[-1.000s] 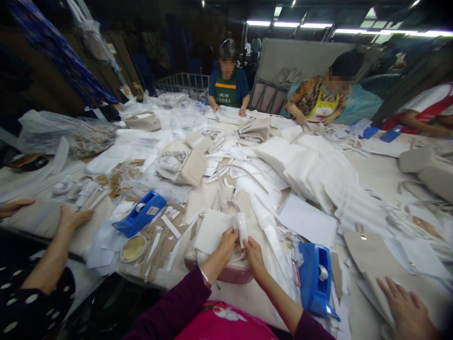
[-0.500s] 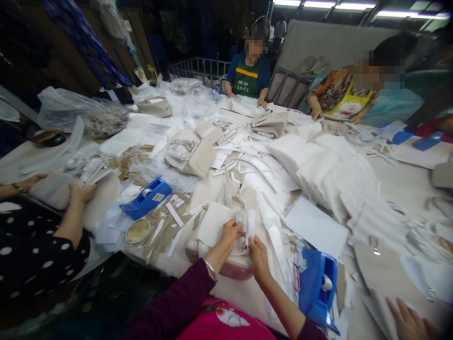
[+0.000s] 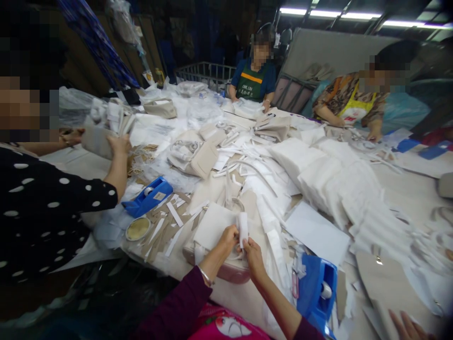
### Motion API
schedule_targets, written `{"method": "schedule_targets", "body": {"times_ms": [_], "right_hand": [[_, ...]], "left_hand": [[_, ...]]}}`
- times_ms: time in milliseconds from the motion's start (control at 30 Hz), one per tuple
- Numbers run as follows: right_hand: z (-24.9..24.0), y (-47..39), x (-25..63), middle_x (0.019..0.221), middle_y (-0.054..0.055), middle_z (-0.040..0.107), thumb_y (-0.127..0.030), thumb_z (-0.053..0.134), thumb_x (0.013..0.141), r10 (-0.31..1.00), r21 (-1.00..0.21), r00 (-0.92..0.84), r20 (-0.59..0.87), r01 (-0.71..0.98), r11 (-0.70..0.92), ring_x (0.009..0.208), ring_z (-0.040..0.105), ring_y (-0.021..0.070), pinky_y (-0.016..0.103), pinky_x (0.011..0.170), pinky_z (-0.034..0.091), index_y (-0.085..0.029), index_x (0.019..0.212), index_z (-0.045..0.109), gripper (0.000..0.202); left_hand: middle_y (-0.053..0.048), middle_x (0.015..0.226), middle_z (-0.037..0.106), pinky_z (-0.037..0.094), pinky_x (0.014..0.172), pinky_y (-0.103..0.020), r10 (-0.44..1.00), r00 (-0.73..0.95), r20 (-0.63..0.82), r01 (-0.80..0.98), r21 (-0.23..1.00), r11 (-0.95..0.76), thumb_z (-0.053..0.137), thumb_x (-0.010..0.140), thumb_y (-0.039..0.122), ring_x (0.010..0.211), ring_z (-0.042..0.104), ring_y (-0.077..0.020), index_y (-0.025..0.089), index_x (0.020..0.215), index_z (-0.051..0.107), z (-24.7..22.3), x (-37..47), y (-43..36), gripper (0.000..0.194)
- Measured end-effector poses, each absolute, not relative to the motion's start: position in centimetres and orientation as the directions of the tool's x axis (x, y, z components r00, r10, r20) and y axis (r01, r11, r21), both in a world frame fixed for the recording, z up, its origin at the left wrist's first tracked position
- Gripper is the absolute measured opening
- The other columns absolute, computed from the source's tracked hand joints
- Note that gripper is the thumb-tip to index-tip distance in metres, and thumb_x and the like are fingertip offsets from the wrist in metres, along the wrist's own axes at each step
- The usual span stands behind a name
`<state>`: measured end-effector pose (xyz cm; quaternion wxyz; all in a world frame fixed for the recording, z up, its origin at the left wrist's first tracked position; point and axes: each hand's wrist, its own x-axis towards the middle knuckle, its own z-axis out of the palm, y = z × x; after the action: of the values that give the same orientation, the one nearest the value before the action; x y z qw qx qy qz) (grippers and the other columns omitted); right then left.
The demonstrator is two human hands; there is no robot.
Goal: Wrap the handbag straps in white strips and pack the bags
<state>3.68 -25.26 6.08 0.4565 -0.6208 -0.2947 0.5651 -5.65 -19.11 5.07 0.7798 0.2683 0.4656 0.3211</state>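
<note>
Left hand (image 3: 228, 236) and right hand (image 3: 252, 249) meet at near edge of table (image 3: 406, 189), both pinching small white strip (image 3: 243, 228) (soft, papery, rectangular) held upright between fingertips. Beneath them pink rounded tray (image 3: 230, 270), flat white sheet (image 3: 212, 225) beside. Blue plastic tape dispenser (image 3: 318, 290) just right of right hand, another blue dispenser (image 3: 148, 197) left. Round tin lid (image 3: 138, 229) nearby. Beige card scraps (image 3: 166, 231) littered about. White padded stacks (image 3: 325, 174) mid-table.
</note>
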Motion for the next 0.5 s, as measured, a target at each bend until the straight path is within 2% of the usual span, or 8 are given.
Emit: {"method": "schedule_targets", "body": {"times_ms": [67,167,233,300,400,500], "right_hand": [[5.8,-25.2,3.6,0.056,0.0,0.054,-0.055,0.055,0.074,0.889,-0.906,0.187,-0.419,-0.152,-0.395,0.051,0.045,0.0141,0.026,0.051,0.036,-0.018,0.07,0.055,0.037],[5.2,-25.1,3.7,0.058,0.0,0.056,-0.055,0.053,0.076,0.9,-0.914,0.176,-0.399,-0.155,-0.375,0.053,0.047,0.0149,0.026,0.052,0.038,-0.017,0.076,0.057,0.038],[4.9,-24.9,3.8,0.061,0.001,0.058,-0.055,0.052,0.077,0.909,-0.923,0.172,-0.379,-0.139,-0.359,0.056,0.05,0.0157,0.027,0.054,0.04,-0.017,0.079,0.059,0.04],[4.7,-24.7,3.9,0.062,0.003,0.06,-0.056,0.05,0.078,0.914,-0.932,0.184,-0.361,-0.1,-0.348,0.058,0.052,0.0169,0.027,0.056,0.041,-0.017,0.077,0.06,0.041],[4.4,-24.5,3.9,0.06,0.004,0.061,-0.059,0.046,0.079,0.911,-0.936,0.221,-0.349,-0.03,-0.351,0.059,0.053,0.0186,0.028,0.056,0.042,-0.017,0.069,0.06,0.044],[4.4,-24.6,3.8,0.062,0.006,0.063,-0.058,0.044,0.08,0.903,-0.929,0.26,-0.342,0.048,-0.366,0.06,0.055,0.0196,0.029,0.056,0.043,-0.017,0.069,0.061,0.046]], "left_hand": [[-0.001,0.054,0.051,0.03,0.033,-0.027,0.734,0.383,-0.561,-0.249,0.703,0.666,0.045,0.066,0.026,0.035,0.04,-0.0125,0.013,0.077,0.056,5.3,-5.8,-19.1,0.02],[0.0,0.059,0.053,0.033,0.038,-0.024,0.751,0.373,-0.545,-0.256,0.718,0.648,0.056,0.063,0.025,0.041,0.043,-0.0093,0.014,0.075,0.056,5.6,-6.0,-19.4,0.017],[0.002,0.061,0.053,0.032,0.041,-0.021,0.765,0.357,-0.536,-0.252,0.733,0.631,0.065,0.06,0.025,0.044,0.043,-0.0072,0.014,0.079,0.056,5.7,-5.9,-19.6,0.024],[0.003,0.062,0.052,0.03,0.04,-0.021,0.768,0.332,-0.548,-0.234,0.74,0.63,0.069,0.06,0.031,0.044,0.043,-0.0066,0.014,0.084,0.055,5.8,-5.5,-19.9,0.032],[0.003,0.064,0.052,0.026,0.039,-0.02,0.77,0.271,-0.578,-0.203,0.747,0.633,0.069,0.064,0.042,0.043,0.042,-0.0063,0.015,0.09,0.052,5.9,-4.7,-20.3,0.041],[0.001,0.072,0.057,0.026,0.04,-0.02,0.778,0.215,-0.591,-0.17,0.761,0.626,0.068,0.065,0.044,0.046,0.045,-0.0066,0.016,0.094,0.052,5.7,-4.2,-20.7,0.044]]}}
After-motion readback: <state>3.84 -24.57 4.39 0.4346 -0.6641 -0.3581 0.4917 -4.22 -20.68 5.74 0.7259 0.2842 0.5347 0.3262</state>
